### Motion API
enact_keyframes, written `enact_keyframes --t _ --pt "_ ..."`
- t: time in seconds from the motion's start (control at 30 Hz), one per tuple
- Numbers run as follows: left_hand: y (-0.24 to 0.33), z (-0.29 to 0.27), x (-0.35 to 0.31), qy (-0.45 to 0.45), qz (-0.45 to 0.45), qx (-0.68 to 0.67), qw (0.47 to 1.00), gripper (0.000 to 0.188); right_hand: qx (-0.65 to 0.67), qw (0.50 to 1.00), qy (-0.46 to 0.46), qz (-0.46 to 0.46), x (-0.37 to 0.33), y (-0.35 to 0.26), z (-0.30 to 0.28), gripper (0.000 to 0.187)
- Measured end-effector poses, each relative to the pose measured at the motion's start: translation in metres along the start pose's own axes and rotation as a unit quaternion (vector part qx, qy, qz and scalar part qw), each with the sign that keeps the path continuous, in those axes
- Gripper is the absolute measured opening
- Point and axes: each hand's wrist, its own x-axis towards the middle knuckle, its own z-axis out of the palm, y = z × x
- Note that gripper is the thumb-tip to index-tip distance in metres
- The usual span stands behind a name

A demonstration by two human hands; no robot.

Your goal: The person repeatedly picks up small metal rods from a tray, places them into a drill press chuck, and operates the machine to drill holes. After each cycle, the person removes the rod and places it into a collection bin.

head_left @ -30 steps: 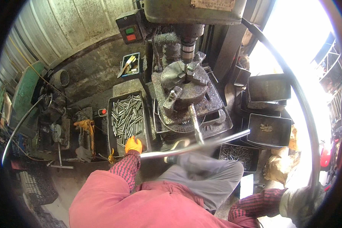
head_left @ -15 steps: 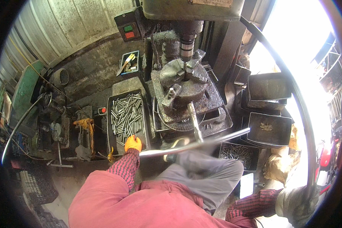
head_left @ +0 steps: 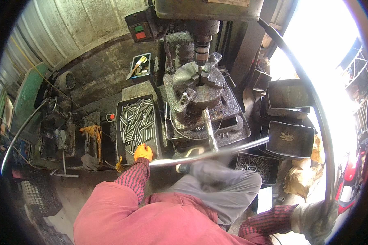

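Though close, metal pins (head_left: 137, 122) beyond left grip (head_left: 143, 152)

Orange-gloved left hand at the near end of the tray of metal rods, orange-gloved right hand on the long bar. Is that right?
Not quite: the head view shows the right hand in a greyish-white glove, not orange. It is on the long bar, and the orange-gloved left hand is at the near end of the tray of metal rods.

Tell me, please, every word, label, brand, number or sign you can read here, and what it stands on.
None can be read.
Pale plate on the drill head: cropped, any print illegible.
Switch box: any markings too small to read.
White sheet: too washed out to read.
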Motion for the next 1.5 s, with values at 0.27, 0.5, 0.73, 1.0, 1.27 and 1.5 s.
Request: enact_keyframes --t 0.27,0.5,0.73,1.0,1.27,1.5 --pt "-0.003 0.004 0.003 -0.008 -0.007 0.005 1.0 0.044 0.022 1.0 0.003 0.004 -0.007 0.0 0.0 0.041" --pt "-0.001 0.001 0.002 -0.017 -0.012 0.013 1.0 0.044 -0.12 0.991 0.016 -0.063 -0.011 -0.022 -0.013 0.047" --pt "-0.003 0.002 0.003 -0.005 0.0 0.01 1.0 0.046 -0.33 0.925 0.184 0.043 0.018 -0.135 -0.033 0.049" --pt "-0.01 0.008 0.004 0.018 0.032 -0.008 0.999 0.044 -0.964 0.169 -0.128 -0.16 0.034 -0.18 -0.054 0.043" --pt "-0.008 0.006 0.003 0.015 0.024 -0.004 1.0 0.043 -0.965 -0.078 -0.183 -0.171 0.041 -0.153 -0.042 0.037" --pt "-0.006 0.004 0.002 0.004 0.014 -0.021 1.0 0.043 -0.887 -0.22 -0.288 -0.286 0.039 -0.08 0.013 0.036"
